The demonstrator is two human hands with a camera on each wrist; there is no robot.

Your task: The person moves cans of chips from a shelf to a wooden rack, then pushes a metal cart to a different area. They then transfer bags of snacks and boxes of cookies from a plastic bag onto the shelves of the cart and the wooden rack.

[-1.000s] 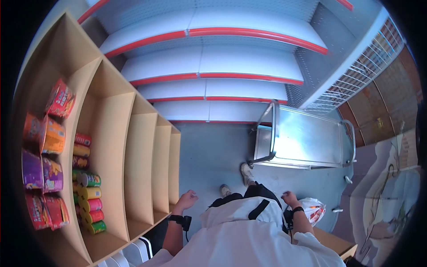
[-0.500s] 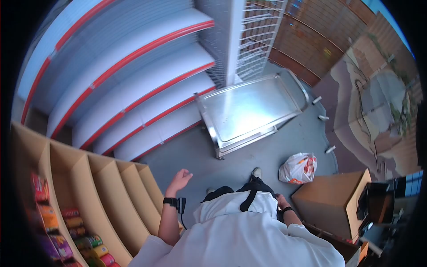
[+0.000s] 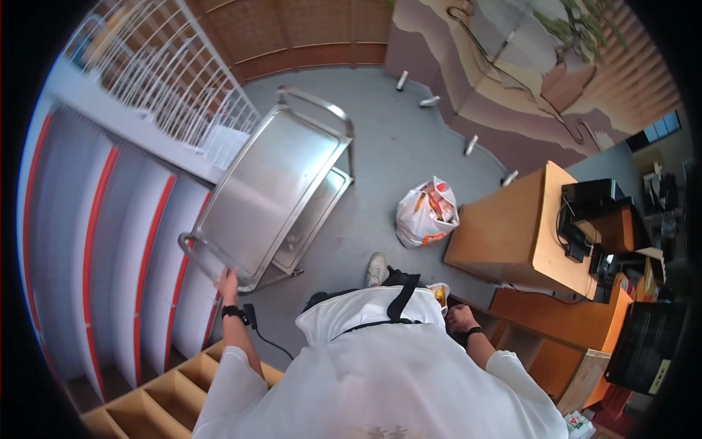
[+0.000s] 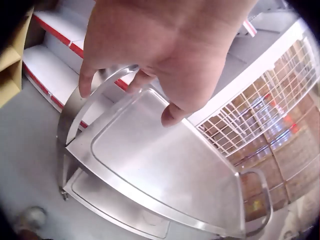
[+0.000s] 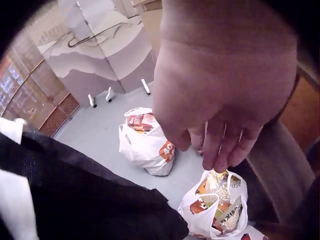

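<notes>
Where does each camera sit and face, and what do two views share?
Head: on the head, facing forward and down at the cart; shirt, left hand, right hand and shoe show.
Left wrist: worn there, facing past the left hand onto the cart; a shoe shows too.
Right wrist: worn there, facing past the right hand onto the white bag; dark clothing shows too.
Head and left wrist share the cart.

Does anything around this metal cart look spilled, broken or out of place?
Nothing looks spilled or broken. Slightly odd: a stuffed white bag stands on the floor between the metal cart and the wooden cabinet, perhaps a tripping hazard.
</notes>
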